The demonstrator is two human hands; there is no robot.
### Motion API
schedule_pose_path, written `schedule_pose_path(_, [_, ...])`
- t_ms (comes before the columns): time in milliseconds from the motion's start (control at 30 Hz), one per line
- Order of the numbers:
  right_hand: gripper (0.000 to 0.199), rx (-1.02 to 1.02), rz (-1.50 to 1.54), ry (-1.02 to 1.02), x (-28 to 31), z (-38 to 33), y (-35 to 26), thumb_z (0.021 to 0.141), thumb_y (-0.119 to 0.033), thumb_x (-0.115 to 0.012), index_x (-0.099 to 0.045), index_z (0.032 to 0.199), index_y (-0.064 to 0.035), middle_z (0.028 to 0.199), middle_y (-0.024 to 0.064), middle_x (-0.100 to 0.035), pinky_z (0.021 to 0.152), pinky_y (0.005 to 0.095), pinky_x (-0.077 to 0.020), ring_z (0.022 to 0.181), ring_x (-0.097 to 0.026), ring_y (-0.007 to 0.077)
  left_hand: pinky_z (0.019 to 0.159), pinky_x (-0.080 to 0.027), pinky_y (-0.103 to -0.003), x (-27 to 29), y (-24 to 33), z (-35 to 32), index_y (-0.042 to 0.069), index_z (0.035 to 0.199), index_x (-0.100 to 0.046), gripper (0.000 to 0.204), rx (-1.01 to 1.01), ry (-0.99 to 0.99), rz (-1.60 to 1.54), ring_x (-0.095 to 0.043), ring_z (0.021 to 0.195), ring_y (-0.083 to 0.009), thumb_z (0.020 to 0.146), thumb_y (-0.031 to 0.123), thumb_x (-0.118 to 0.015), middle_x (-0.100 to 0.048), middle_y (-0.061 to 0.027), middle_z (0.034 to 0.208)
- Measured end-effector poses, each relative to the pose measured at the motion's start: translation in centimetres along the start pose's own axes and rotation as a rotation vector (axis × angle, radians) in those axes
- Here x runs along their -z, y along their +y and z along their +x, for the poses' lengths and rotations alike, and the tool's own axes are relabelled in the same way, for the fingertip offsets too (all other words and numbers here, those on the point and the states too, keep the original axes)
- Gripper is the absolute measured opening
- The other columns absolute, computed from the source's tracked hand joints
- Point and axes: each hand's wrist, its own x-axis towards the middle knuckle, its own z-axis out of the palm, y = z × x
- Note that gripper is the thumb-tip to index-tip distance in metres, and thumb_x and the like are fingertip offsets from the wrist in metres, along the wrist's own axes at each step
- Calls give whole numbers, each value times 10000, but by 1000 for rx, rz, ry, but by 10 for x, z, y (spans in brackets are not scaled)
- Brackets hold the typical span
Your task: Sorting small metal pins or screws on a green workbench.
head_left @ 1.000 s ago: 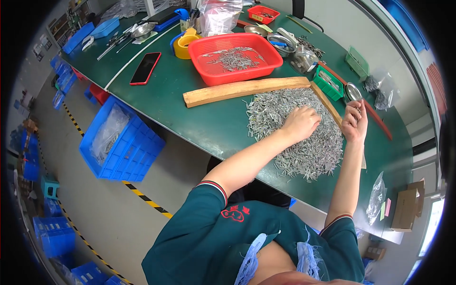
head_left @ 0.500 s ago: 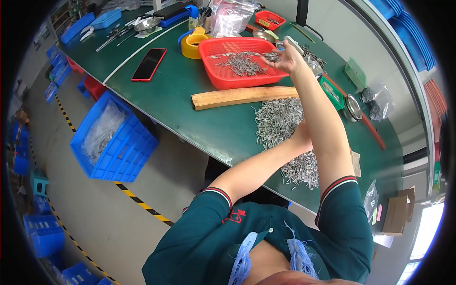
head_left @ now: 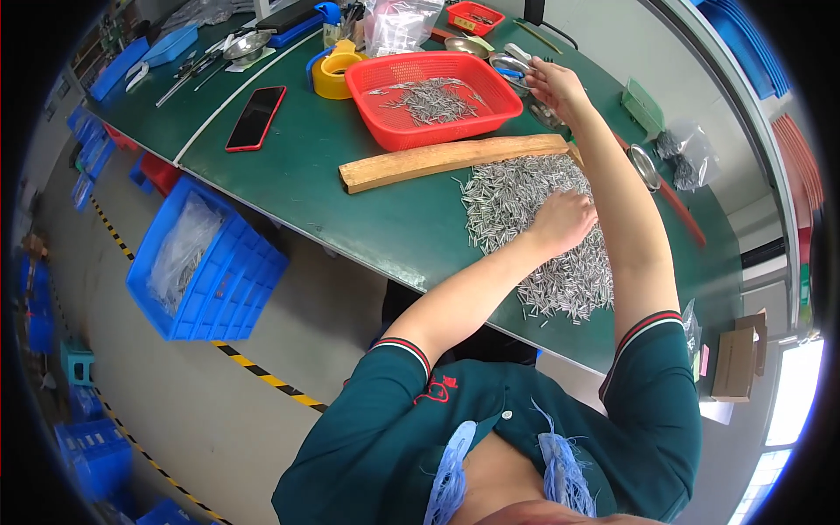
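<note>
My left hand point(head_left: 565, 220) rests on a spread pile of small metal pins point(head_left: 516, 197), fingers curled down and closed. What lies inside them is hidden. My right hand point(head_left: 556, 87) is raised beyond the pile, right of a red plastic basket point(head_left: 376, 122); its fingers look loosely bent and apart, with nothing plainly held. Close to its fingertips are a metal bowl and a blue-handled item point(head_left: 509, 73). More loose pins point(head_left: 437, 102) lie inside the basket. Between basket and pile lies a wooden bar point(head_left: 437, 164), touching the pile's far edge.
Left on the green table are a red-edged phone point(head_left: 256, 118) and a yellow tape roll point(head_left: 335, 72). At the right stand a green basket point(head_left: 643, 109), a metal dish point(head_left: 645, 166) and a plastic bag point(head_left: 697, 157). A blue crate point(head_left: 219, 280) stands beside the table.
My right hand has moved from over the red basket's right edge to the right, towards the metal bowl. My left hand has come out from behind the right forearm, still on the pins.
</note>
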Motion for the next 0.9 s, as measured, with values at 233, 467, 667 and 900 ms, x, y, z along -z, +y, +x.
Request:
schedule_pose_path(233, [323,244,-1201,-255,41,8,76,750,-349,-646,-680,920,-76,851,131,-667,767,362,-481,838,-637,270,685,-441,-400,-24,12,-10,73,802,-584,103,-90,-87,45,-571,773,-235,773,169,-561,-571,-52,789])
schedule_pose_path(467, [378,155,-1081,-415,26,36,90,662,-374,-736,-675,824,-37,804,136,-663,687,347,-458,743,-628,245,917,-392,-386,-4,36,-2,2,1044,-548,294,218,-121,-871,-505,1055,-327,804,171,-571,-566,-179,1087])
schedule_pose_path(667, [369,120,-1058,-644,7,37,76,640,-329,-798,-607,754,-34,672,-2,-578,596,275,-398,608,-483,115,873,-421,-352,3,44,-5,-16,1020,-538,277,266,-2,-955,-540,1016,-298,825,179,-563,-582,-205,1034])
schedule_pose_path(900, [314,-249,-1163,-652,23,66,82,653,-316,-794,-654,853,-119,737,-25,-622,576,289,-447,657,-555,97,910,-400,-342,15,48,-1,-17,1081,-512,316,278,-286,-1024,-491,1085,-268,825,157,-574,-538,-186,1137])
